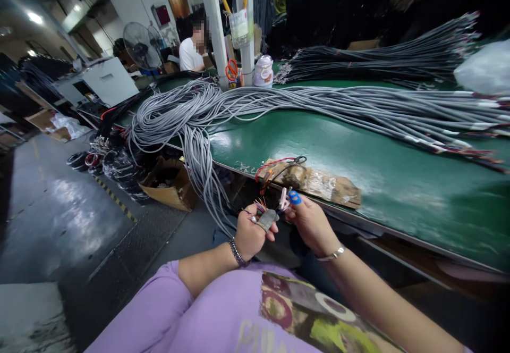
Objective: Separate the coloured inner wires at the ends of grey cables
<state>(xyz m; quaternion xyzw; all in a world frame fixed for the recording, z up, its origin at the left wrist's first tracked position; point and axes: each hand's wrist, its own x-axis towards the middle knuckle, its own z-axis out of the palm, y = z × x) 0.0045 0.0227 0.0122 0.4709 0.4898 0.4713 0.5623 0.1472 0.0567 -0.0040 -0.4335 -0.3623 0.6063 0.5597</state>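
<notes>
Head view: beside the worktop (402, 183), our left grip (249, 237) clasps coloured wires (260, 204), our right grip (313, 225) a pink item (283, 199) (identity unclear). Grey cables (198, 153), sagging off the worktop, could by weight tug the wires loose.

Green desk (402, 183) spread with cables
Grey bundles (303, 100) sprawl across it; a taped cardboard strip (338, 188) lies along the edge.

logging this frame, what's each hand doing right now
Left hand: closed, holding a bundle of thin wires.
Right hand: closed, pinching a small pink piece.
</notes>
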